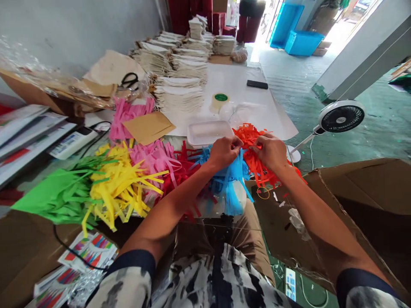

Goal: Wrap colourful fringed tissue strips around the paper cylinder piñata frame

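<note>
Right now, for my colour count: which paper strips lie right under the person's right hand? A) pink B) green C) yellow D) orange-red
D: the orange-red paper strips bunch beneath and beside the right hand.

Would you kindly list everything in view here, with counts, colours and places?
green fringed strips: one bunch, green, bench left.
yellow fringed strips: one bunch, yellow, beside green.
pink fringed strips: two bunches, pink, mid-bench.
red fringed strips: one bunch, red, beside pink.
blue fringed strips: one bunch, blue, under left hand.
orange fringed strips: one bunch, orange, under right hand.
plastic tray: one, translucent white, behind both hands.
tape roll: one, cream, on the white sheet.
phone: one, black, on the white sheet.
scissors: one pair, black, on brown paper.
fabric stacks: several, cream, far bench.
desk fan: one, white and black, floor right.
crates: two, blue, far doorway.
left hand: one, on the blue strips.
right hand: one, on the orange strips.
</note>
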Available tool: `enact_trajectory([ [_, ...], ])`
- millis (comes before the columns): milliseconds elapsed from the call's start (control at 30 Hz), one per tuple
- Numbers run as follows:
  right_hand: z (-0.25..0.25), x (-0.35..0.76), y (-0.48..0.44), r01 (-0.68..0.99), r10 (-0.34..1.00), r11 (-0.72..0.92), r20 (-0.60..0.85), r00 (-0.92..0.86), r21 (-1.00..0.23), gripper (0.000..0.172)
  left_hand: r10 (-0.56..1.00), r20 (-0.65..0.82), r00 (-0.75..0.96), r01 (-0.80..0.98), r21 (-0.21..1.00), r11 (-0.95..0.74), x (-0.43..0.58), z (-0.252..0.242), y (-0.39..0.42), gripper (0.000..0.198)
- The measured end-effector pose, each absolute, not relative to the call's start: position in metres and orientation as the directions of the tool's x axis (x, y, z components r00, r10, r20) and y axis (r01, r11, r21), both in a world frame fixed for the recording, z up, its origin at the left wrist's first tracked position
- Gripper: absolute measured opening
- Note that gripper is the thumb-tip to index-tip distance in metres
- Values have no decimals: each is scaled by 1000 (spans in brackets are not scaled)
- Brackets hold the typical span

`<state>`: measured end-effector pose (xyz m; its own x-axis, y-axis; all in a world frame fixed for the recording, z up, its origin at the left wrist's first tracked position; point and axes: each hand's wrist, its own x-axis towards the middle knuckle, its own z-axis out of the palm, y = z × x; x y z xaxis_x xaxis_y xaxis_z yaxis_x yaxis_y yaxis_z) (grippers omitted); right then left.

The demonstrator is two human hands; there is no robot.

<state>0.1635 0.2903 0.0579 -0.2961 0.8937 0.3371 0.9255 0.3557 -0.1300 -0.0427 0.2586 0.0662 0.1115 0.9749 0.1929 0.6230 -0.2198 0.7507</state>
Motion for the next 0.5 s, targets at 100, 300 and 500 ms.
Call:
enact_trajectory([
  [100, 58, 173, 296, 861, 877, 426, 361, -317, -277, 30, 975, 195, 111, 639, 737, -220, -32, 58, 270, 16],
  [300, 60, 187, 302, 694, 842, 533, 378, -384, -484, 28, 983, 163, 87, 573, 799, -183, -18, 47, 286, 23],
  [500, 59, 191, 301, 645, 836, 548, 388, -389, -533, 28, 991, 101, 82, 460, 879, -128, -14, 43, 301, 54],
])
